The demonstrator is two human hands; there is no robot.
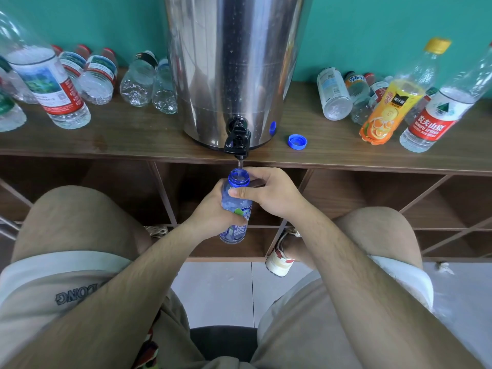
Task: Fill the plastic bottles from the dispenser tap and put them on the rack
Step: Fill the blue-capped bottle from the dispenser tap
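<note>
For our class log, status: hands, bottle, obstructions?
Left hand and right hand grip blue bottle. Mouth under tap, water running in. Blue cap off, on shelf. Nothing in the way.

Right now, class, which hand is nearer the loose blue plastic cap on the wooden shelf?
Right. The right hand is below the blue plastic cap; the left hand is lower, farther left.
</note>
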